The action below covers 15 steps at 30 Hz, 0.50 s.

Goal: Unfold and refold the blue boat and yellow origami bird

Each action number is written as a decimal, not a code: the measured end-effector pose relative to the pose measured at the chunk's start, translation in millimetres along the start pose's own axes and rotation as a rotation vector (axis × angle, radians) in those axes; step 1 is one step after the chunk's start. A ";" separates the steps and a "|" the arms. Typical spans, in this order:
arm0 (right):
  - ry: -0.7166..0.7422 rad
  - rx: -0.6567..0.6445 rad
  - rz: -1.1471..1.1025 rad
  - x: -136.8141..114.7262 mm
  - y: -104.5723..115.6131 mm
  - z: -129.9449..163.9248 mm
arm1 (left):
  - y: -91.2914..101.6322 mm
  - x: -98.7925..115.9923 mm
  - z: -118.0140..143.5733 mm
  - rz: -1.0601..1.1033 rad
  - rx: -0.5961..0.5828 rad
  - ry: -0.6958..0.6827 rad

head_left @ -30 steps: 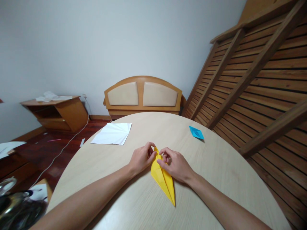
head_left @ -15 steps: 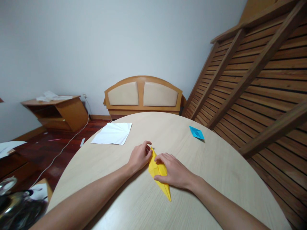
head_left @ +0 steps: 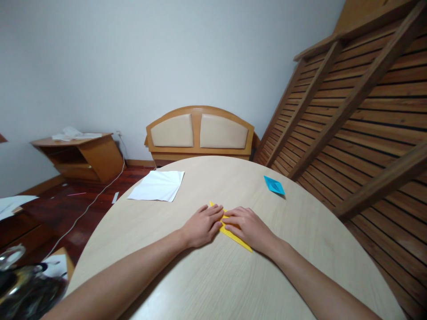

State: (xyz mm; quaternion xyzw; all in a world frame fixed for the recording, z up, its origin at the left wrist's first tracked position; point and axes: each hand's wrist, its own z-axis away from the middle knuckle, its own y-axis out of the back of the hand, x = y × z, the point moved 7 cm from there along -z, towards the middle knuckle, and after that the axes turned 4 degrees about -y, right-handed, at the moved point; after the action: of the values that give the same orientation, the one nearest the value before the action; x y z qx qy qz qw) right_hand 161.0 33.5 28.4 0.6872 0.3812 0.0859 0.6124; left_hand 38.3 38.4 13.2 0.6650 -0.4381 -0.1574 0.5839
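Fingers of both hands lie flat and close together, pressing down on the yellow paper (head_left: 233, 234) rather than gripping it. The left hand (head_left: 202, 225) covers its far-left part, the right hand (head_left: 248, 227) its middle (only a thin strip shows between and below them). The paper lies flat on the table (head_left: 207, 280), near its middle. A white sheet (head_left: 156, 186) and a blue fold (head_left: 274, 185) lie farther off.

No text, label, brand, number or sign can be read; the white sheet (head_left: 156, 186) on the round table (head_left: 207, 284) is seen blank; nothing is printed on the yellow folded paper (head_left: 233, 234) or the blue folded paper (head_left: 274, 185).
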 end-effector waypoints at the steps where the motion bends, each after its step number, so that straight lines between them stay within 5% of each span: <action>1: 0.000 -0.005 0.005 -0.9 0.1 0.4 | -2.0 -1.8 0.5 -0.012 -0.024 0.024; 6: -0.022 -0.100 0.015 -8.2 -10.4 7.2 | -7.3 -15.5 3.3 -0.097 -0.068 0.174; 15: -0.075 -0.306 -0.054 0.0 -26.5 16.8 | -3.7 -35.8 9.3 -0.244 0.019 0.431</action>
State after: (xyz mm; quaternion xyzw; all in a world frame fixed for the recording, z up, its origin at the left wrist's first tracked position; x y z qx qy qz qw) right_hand 159.7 19.4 0.5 0.5782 0.3589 0.1008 0.7258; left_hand 12.7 59.7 -3.4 0.7367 -0.2212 -0.0770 0.6343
